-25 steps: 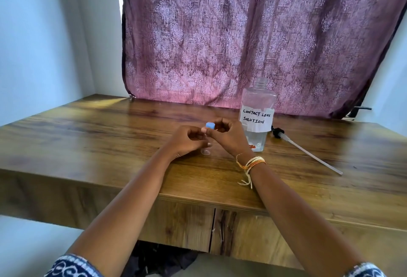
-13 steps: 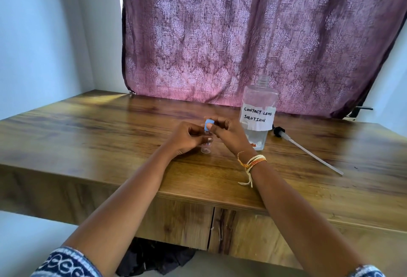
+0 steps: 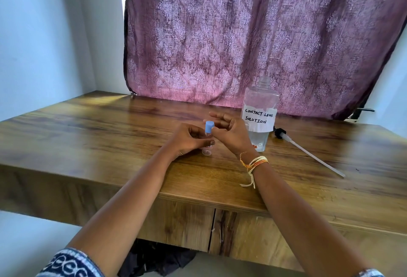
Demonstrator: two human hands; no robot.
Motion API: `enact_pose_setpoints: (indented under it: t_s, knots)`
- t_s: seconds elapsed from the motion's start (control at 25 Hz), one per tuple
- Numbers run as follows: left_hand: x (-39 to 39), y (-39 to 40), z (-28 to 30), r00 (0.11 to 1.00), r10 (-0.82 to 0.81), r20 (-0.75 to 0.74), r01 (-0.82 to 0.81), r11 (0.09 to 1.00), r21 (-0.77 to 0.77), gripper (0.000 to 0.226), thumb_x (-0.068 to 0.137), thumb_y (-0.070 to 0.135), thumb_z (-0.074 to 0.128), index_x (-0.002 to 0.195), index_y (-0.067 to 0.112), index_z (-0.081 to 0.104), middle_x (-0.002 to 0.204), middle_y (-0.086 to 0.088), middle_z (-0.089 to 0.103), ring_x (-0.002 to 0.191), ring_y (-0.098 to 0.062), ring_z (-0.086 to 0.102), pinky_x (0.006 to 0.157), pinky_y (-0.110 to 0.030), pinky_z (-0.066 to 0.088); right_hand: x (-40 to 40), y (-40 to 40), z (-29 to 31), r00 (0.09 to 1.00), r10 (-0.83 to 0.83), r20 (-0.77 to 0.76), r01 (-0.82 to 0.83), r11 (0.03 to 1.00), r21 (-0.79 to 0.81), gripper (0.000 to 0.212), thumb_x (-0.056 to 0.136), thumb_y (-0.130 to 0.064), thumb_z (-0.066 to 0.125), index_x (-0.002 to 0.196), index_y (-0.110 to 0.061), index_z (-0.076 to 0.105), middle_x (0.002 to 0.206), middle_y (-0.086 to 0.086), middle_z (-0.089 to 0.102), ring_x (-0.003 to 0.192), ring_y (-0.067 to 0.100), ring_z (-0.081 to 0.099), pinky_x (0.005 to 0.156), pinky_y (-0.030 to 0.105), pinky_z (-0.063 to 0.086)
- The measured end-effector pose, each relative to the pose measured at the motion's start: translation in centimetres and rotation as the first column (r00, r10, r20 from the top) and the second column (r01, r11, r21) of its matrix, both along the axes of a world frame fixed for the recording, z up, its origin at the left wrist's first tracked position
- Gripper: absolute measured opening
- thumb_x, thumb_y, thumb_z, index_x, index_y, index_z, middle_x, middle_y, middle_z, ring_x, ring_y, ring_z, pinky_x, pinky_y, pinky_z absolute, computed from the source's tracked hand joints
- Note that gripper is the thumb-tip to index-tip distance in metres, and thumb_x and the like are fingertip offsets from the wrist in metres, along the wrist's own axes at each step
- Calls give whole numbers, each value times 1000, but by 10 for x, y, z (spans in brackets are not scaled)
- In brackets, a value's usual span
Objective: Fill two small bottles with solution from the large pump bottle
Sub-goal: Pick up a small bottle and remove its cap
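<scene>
A small clear bottle (image 3: 207, 150) with a blue cap (image 3: 209, 127) stands upright on the wooden table (image 3: 110, 135). My left hand (image 3: 187, 140) is closed around its body from the left. My right hand (image 3: 231, 133) is just right of the cap, fingers spread and lifted, apparently not pinching it. Behind my right hand stands the large clear bottle (image 3: 261, 109), labelled "Contact Lens Solution", with its neck uncovered and a little liquid at the bottom. Its black pump head (image 3: 279, 133) with a long dip tube (image 3: 315, 158) lies on the table to the right. No second small bottle is visible.
A purple patterned curtain (image 3: 242, 34) hangs behind the table. The table's front edge (image 3: 198, 197) runs below my forearms. A dark cloth (image 3: 154, 259) lies under the table. A thread bracelet (image 3: 253, 162) is on my right wrist.
My right fingers were pinched on the blue cap; now they are spread and lifted off it. My left hand kept hold of the small bottle.
</scene>
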State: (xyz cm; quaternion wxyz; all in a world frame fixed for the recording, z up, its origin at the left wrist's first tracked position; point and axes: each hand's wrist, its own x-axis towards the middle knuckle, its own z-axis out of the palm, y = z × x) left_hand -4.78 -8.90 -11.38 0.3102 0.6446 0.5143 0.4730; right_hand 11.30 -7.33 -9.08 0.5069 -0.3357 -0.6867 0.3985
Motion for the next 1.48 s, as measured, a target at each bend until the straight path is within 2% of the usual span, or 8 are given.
enact_pose_setpoints:
  t_s: [0.16, 0.28, 0.4, 0.56, 0.8, 0.96, 1.12, 1.48]
  knots:
    - [1, -1, 0, 1000, -6, -8, 7, 1000, 26, 22, 70, 18, 85, 87, 7, 77, 84, -8, 77, 73, -8, 66, 71, -26, 49, -1, 1, -1, 999, -44, 25, 43, 998, 41, 45, 73, -5, 81, 115, -8, 65, 92, 5, 68, 74, 5, 60, 68, 14, 52]
    - [1, 0, 0, 1000, 1, 4, -1, 1000, 8, 23, 69, 20, 86, 87, 9, 78, 84, -8, 77, 74, -10, 67, 71, -24, 49, 0, 1, 1, 999, -44, -20, 44, 999, 8, 40, 78, 4, 72, 116, -5, 64, 97, 19, 69, 74, 6, 65, 65, 14, 52]
    - [1, 1, 0, 1000, 0, 10, 0, 1000, -10, 26, 68, 20, 86, 90, 9, 78, 85, -6, 77, 75, -9, 69, 73, -23, 52, -1, 0, 1, 998, 23, -50, -25, 999, -37, 42, 81, 15, 60, 121, 1, 59, 103, 16, 69, 75, 3, 67, 65, 17, 55]
    - [0, 1, 0, 1000, -17, 3, 17, 1000, 13, 24, 69, 18, 85, 90, 9, 77, 86, -7, 77, 76, -7, 69, 76, -27, 53, -2, 1, -1, 1000, -6, -8, 6, 1000, -11, 46, 77, 3, 74, 121, -3, 61, 97, 11, 68, 81, 12, 64, 71, 19, 57]
    - [2, 0, 1, 1000, 5, 17, -4, 1000, -22, 28, 68, 18, 86, 92, 6, 76, 83, -4, 77, 69, -3, 67, 67, -17, 50, 0, 3, -2, 998, 32, -48, -33, 999, -19, 35, 85, 9, 60, 119, 1, 61, 109, 15, 69, 90, 13, 67, 70, 15, 54]
    - [1, 0, 1, 1000, -12, 13, 12, 1000, 0, 20, 70, 16, 84, 87, 10, 77, 81, -2, 76, 69, -2, 66, 66, -17, 50, -2, 2, -3, 1000, 6, -9, -6, 1000, -1, 40, 80, -2, 74, 118, -4, 62, 89, 8, 65, 73, 7, 65, 65, 14, 52]
    - [2, -1, 1, 999, 4, 39, -3, 999, -34, 27, 71, 14, 84, 93, 3, 75, 80, -3, 75, 63, 0, 67, 62, -14, 49, 1, 3, 1, 998, 44, -44, -46, 999, -26, 34, 85, 9, 61, 118, 2, 61, 102, 15, 67, 75, -3, 68, 65, 13, 53]
    - [2, 0, 1, 1000, 8, 27, -8, 1000, -15, 19, 70, 18, 85, 85, 10, 77, 77, -2, 76, 65, -1, 66, 64, -18, 49, -2, 6, -4, 999, 46, -17, -46, 999, -10, 38, 85, 1, 67, 121, -8, 60, 107, 17, 69, 90, 12, 67, 83, 26, 56]
